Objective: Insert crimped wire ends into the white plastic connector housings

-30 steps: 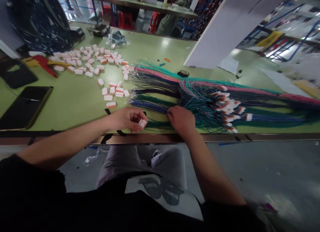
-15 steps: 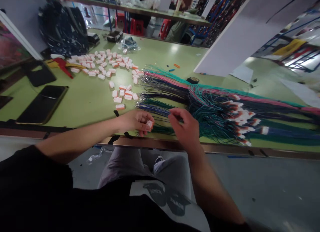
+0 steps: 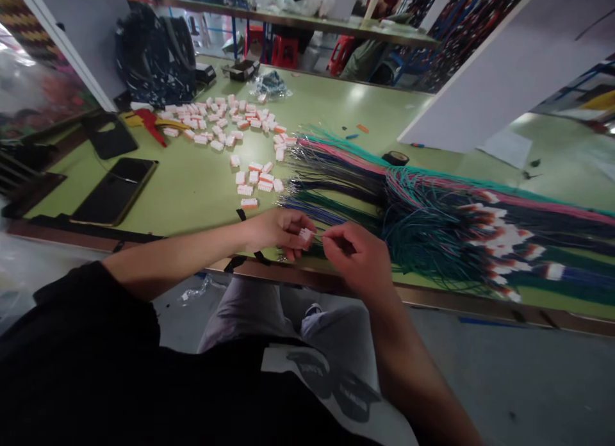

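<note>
My left hand (image 3: pixel 281 233), fingers closed, holds a small white and orange connector housing (image 3: pixel 305 237) above the table's near edge. Just to its right is my right hand (image 3: pixel 358 254), thumb and forefinger pinched on what looks like a thin wire, its tip barely visible and pointing at the connector. The fingertips stay a small gap apart from the housing. Under and behind both hands lie bundles of blue and dark green wires (image 3: pixel 317 210) with bare metal ends facing left. Several loose connector housings (image 3: pixel 254 178) rest beyond my left hand.
A larger spread of housings (image 3: pixel 211 122) covers the far left. Nearby lie a phone (image 3: pixel 115 191), red and yellow pliers (image 3: pixel 152 127) and a tape roll (image 3: pixel 396 158). Wired connectors (image 3: pixel 500 234) pile up at right. A white panel (image 3: pixel 461 81) stands on the table (image 3: pixel 331 100).
My right hand has moved left and toward me, away from the blue wires and close to the connector in my left hand. The view has swung slightly left.
</note>
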{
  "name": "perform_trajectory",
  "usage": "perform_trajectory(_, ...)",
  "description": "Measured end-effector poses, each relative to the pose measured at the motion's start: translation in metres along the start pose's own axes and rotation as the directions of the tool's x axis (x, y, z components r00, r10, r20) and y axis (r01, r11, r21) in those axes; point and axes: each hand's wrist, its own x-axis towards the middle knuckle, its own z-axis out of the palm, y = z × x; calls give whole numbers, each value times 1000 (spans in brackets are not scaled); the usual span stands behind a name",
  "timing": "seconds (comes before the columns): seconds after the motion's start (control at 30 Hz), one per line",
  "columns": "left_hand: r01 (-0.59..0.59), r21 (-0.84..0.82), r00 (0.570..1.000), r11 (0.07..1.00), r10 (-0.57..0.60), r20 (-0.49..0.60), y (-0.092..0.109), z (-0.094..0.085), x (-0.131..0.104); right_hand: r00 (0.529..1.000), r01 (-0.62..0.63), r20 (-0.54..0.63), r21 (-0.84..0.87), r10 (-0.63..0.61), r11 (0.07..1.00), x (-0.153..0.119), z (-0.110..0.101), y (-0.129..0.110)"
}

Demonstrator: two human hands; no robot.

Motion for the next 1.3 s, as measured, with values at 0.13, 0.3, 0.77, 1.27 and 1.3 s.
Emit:
perform_trajectory(0.13, -2, -12, 1000, 1000, 2, 14, 0, 1, -1, 998, -59, 37, -21, 60, 998, -7, -1, 4)
perform_trajectory(0.3, -2, -12, 1000, 1000, 2, 10, 0, 2, -2, 996, -63, 66, -34, 65, 997, -11, -1, 3)
perform_trajectory(0.77, 18, 12, 1000, 1000, -17, -21, -3, 0, -1, 992, 52, 121, -272, -20, 961, -13, 6, 1)
perform_trajectory(1.27, 67, -40, 996, 997, -70, -64, -3, 3, 1, 994, 7, 112, -130, 8, 991, -12, 16, 5)
perform_trajectory(1.3, 67, -44, 996, 997, -69, -60, -4, 3, 1, 994, 6, 111, -115, 7, 993, -11, 15, 6)
